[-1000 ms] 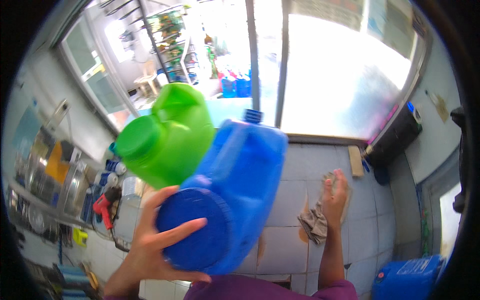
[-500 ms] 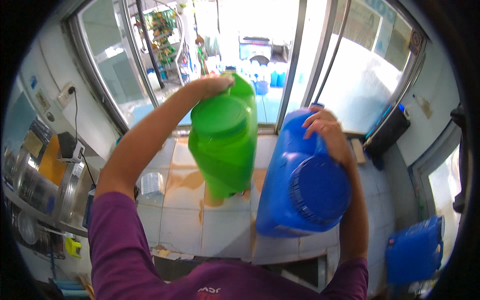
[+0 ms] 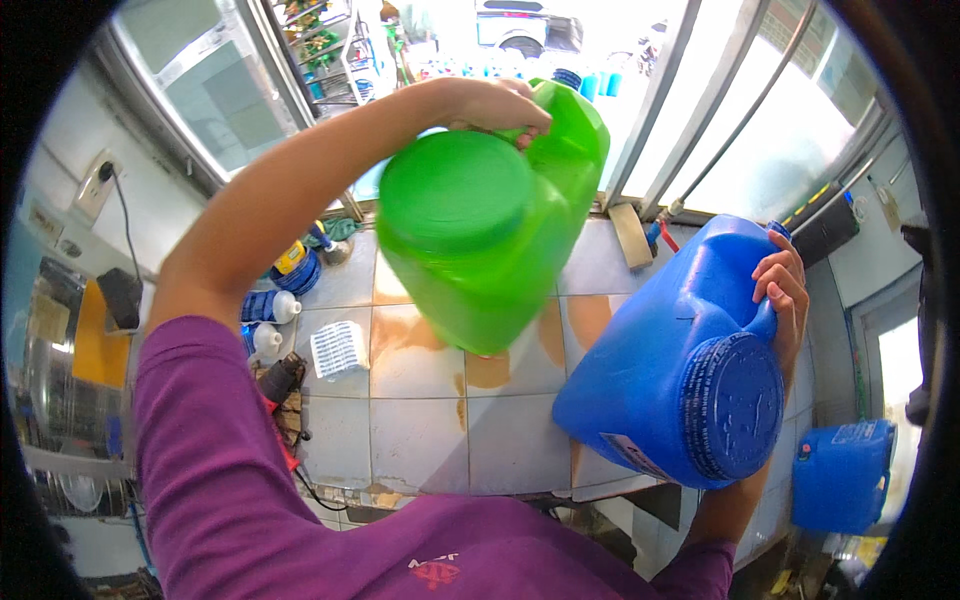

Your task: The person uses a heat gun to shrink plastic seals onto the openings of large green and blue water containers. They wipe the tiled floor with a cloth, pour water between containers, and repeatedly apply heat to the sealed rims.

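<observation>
My left hand (image 3: 503, 110) is closed round the handle of a green plastic jug (image 3: 470, 290), which hangs tilted above the tiled counter with its round lid toward me. My right hand (image 3: 785, 285) grips the handle of a blue plastic jug (image 3: 640, 370) on the right. That jug leans, its wide dark blue lid (image 3: 740, 405) turned toward me and beaded with drops. Whether its bottom touches the counter I cannot tell. The thumb of my right hand is hidden behind the handle.
Brown stains mark the tiled counter (image 3: 420, 430). Blue-wrapped bottles (image 3: 270, 305), a small white printed packet (image 3: 340, 350) and a dark tool (image 3: 283, 378) lie on the left. A wooden block (image 3: 630, 236) sits by the window frame. Another blue jug (image 3: 845, 475) stands lower right.
Both jugs have moved to the right with my hands still on their handles. The green one has come nearer to my view and tilts more. My view has shifted, showing bottles on the left.
</observation>
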A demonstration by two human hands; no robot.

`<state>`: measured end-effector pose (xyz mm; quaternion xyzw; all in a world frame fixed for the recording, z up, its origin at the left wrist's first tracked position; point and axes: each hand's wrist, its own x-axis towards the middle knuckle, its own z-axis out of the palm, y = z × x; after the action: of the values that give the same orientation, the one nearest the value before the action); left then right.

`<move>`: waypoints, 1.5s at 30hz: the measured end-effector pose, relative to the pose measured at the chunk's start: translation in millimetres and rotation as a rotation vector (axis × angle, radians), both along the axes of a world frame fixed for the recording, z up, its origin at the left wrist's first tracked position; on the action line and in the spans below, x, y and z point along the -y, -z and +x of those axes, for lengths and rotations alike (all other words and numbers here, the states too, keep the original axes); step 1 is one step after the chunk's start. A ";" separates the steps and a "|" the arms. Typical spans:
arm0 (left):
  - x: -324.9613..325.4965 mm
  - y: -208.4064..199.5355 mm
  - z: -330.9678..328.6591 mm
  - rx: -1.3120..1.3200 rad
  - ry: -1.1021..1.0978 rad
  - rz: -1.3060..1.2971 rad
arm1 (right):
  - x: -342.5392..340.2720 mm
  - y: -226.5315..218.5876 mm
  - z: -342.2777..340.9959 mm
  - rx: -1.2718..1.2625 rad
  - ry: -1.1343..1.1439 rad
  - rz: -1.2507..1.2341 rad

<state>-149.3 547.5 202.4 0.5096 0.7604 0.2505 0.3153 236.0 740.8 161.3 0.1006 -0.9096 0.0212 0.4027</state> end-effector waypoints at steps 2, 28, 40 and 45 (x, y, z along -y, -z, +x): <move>9.5 5.6 -8.7 0.010 -0.022 0.042 | 8.5 -0.6 -0.7 -0.018 -0.025 -0.008; 154.4 29.9 234.0 -0.330 -0.078 0.609 | 150.4 -101.6 -32.4 0.963 0.352 0.062; 106.9 96.7 261.4 -0.069 -0.227 0.858 | 126.6 -111.9 -50.2 1.049 -0.369 0.110; 101.4 92.1 263.3 -0.067 -0.294 0.779 | 138.6 -109.1 -50.7 0.951 0.058 0.075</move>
<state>113.9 446.1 110.3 0.4845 0.6833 0.5452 0.0348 185.3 602.1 270.4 0.0690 -0.9955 0.0208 -0.0616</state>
